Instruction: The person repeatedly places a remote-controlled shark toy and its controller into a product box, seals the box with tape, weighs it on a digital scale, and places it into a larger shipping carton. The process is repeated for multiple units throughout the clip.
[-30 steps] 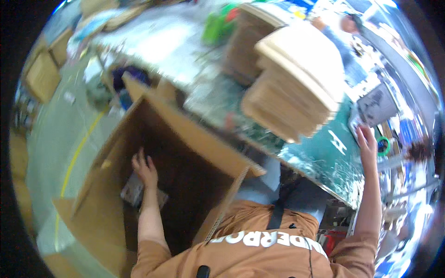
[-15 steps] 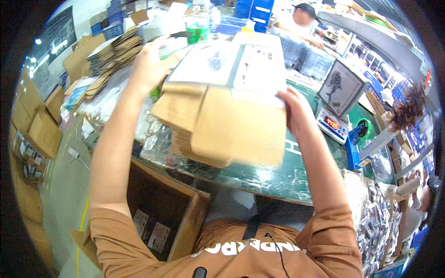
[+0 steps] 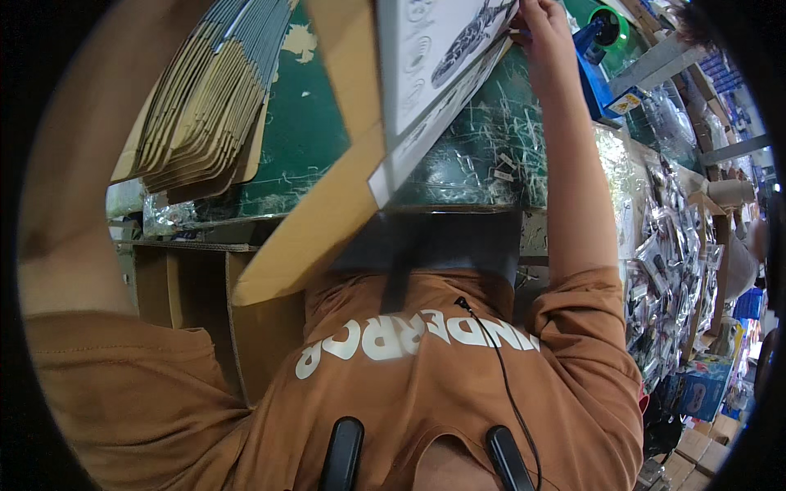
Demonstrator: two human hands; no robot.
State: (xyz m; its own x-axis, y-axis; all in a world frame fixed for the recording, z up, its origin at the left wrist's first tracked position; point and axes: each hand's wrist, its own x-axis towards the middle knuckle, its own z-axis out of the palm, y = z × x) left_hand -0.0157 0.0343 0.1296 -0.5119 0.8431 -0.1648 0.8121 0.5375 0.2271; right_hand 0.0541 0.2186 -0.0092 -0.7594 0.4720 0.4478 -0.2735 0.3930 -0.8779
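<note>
A partly unfolded cardboard carton (image 3: 446, 74) rises over the bench, its printed white and grey side facing right. One long brown flap (image 3: 319, 217) hangs past the bench edge toward my body. My right hand (image 3: 543, 23) grips the printed carton's upper right edge, fingers closed on it. My left forearm (image 3: 90, 147) reaches up along the left side, and its hand lies beyond the picture's top edge. Close to that forearm, a stack of flat folded cartons (image 3: 217, 106) rests on the green bench (image 3: 286, 147).
Beyond my right hand stands a blue tape dispenser (image 3: 594, 61) with a green-rimmed roll. Many small bagged parts (image 3: 655, 270) are heaped to my right. Below the bench's front edge, at left, is an open cardboard box (image 3: 237, 327). Scraps are stuck to the bench top.
The view has tipped downward. The flat carton held between both hands now stands partly opened, flaps spread. My left hand has gone out of view; the folded stack shows plainly at left.
</note>
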